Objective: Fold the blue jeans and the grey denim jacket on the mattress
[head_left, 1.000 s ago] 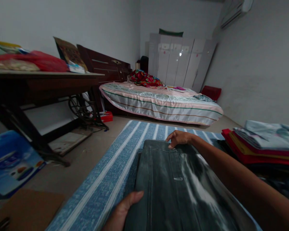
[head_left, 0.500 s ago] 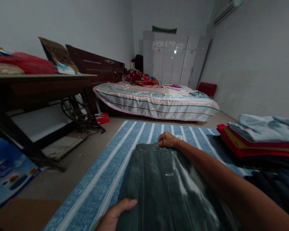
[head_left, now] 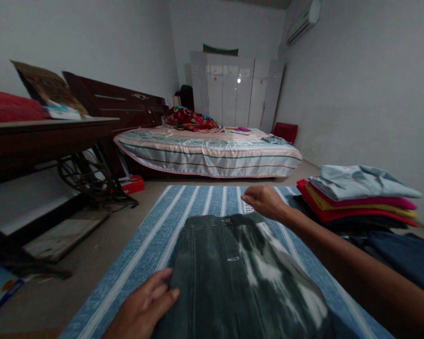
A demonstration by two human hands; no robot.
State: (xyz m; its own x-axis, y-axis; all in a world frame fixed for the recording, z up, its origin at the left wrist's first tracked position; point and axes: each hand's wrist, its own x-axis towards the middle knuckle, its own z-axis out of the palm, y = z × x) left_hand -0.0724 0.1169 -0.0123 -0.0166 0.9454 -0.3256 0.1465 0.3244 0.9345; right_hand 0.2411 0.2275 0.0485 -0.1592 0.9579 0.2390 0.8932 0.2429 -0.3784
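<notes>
A dark green denim garment [head_left: 212, 278] with whitish faded patches lies folded on a blue-and-white striped mat [head_left: 134, 263]. It looks like a jacket, with a buttoned band along its far edge and a buttonhole lower down. At its left edge rests my left hand [head_left: 144, 301], thumb and index finger apart and touching the cloth. My right hand [head_left: 265, 201] is over the mat just past the band's right end, apart from the garment, with its fingers curled in and nothing visible in them.
On the right stands a stack of folded clothes [head_left: 356, 207], with dark blue clothing [head_left: 403, 256] in front. Beyond the mat is a bed [head_left: 212, 153]. A sewing-machine table [head_left: 49, 136] with an iron treadle stands left, a red box [head_left: 132, 184] near its foot.
My right hand has let go of the garment's far band and moved right, off the cloth. My left hand has shifted to the garment's left edge. The view has turned right.
</notes>
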